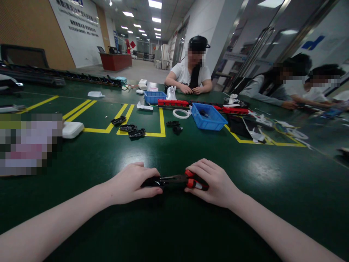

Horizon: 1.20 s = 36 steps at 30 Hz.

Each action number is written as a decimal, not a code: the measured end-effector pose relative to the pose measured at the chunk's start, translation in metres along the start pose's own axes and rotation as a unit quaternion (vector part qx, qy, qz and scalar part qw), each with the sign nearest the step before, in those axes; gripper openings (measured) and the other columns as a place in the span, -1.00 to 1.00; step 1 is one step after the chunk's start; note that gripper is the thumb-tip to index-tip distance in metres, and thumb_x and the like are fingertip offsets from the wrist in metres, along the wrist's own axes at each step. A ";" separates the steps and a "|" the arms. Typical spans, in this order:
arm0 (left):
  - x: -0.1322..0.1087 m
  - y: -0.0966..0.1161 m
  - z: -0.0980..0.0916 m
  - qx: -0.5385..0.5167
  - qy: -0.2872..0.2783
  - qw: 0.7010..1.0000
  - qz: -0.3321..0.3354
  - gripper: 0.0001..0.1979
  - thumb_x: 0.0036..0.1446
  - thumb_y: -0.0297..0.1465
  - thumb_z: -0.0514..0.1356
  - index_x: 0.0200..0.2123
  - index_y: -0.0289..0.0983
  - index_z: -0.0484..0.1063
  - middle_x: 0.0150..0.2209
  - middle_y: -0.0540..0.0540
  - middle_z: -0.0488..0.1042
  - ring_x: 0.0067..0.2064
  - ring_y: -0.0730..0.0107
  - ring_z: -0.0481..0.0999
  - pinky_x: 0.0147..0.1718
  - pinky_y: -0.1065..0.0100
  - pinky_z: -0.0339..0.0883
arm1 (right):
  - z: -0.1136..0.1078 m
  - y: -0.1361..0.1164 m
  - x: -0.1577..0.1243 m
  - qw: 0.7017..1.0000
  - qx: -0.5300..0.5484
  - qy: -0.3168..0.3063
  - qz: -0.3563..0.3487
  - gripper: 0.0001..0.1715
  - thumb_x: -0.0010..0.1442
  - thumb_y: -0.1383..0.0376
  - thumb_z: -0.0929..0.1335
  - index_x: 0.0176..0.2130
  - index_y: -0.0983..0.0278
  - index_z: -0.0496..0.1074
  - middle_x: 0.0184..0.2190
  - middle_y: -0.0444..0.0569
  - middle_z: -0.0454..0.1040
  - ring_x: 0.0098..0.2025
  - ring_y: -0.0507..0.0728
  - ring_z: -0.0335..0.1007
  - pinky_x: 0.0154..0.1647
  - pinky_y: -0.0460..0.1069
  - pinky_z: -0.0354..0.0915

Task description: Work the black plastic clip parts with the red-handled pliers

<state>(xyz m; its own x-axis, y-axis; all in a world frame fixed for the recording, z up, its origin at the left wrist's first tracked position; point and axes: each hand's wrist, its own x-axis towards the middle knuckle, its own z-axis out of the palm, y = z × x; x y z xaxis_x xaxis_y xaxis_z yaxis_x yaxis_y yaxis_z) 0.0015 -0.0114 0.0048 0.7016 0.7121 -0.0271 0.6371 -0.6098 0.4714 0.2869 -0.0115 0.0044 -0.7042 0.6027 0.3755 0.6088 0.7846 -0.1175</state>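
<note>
Low over the green table (174,153), my right hand (211,182) is closed round the red-and-black handles of long-nose pliers (176,178). The jaws point left and their tips meet a small black plastic part (152,182). My left hand (135,183) pinches that part between thumb and fingers, which hide much of it. Farther out on the table lie several similar black parts (137,133), by yellow tape lines. Two more dark pieces (177,129) sit a little to their right.
A blue bin (208,116) with dark items stands ahead, near a white ring (181,114), a smaller blue bin (155,97) and red strips (173,103). At left is a white box (72,129). A person (192,69) sits opposite; others sit at right.
</note>
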 end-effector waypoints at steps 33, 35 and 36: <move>-0.002 0.000 -0.001 0.003 -0.003 1.000 0.010 -0.67 0.28 -0.10 0.09 -0.16 -0.23 0.44 -0.34 -0.06 0.49 -0.32 0.27 0.42 -0.40 0.36 0.11 | -0.002 -0.002 -0.002 1.000 0.014 0.023 -0.002 -0.55 0.16 0.07 0.40 -0.06 0.30 0.39 -0.21 0.09 0.51 -0.23 0.15 0.45 -0.26 0.05 0.40; -0.002 0.000 -0.001 0.001 -0.005 1.000 0.007 -0.67 0.29 -0.10 0.09 -0.15 -0.23 0.44 -0.34 -0.06 0.49 -0.31 0.26 0.43 -0.40 0.36 0.11 | -0.003 -0.002 -0.002 1.000 0.017 0.023 -0.004 -0.55 0.16 0.06 0.40 -0.06 0.29 0.39 -0.21 0.09 0.52 -0.24 0.16 0.46 -0.27 0.05 0.40; -0.002 0.000 -0.001 -0.001 -0.006 1.000 0.006 -0.67 0.29 -0.10 0.09 -0.15 -0.23 0.44 -0.34 -0.06 0.50 -0.31 0.26 0.43 -0.39 0.35 0.11 | -0.003 -0.002 -0.002 1.000 0.016 0.022 -0.007 -0.55 0.16 0.06 0.40 -0.07 0.30 0.39 -0.22 0.09 0.52 -0.24 0.16 0.45 -0.27 0.05 0.40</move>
<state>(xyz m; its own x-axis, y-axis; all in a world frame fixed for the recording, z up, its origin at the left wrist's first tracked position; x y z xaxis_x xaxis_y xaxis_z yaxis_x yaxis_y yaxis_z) -0.0010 -0.0125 0.0058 0.7123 0.7012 -0.0315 0.6285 -0.6172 0.4734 0.2879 -0.0147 0.0064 -0.6952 0.5855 0.4170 0.5864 0.7974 -0.1420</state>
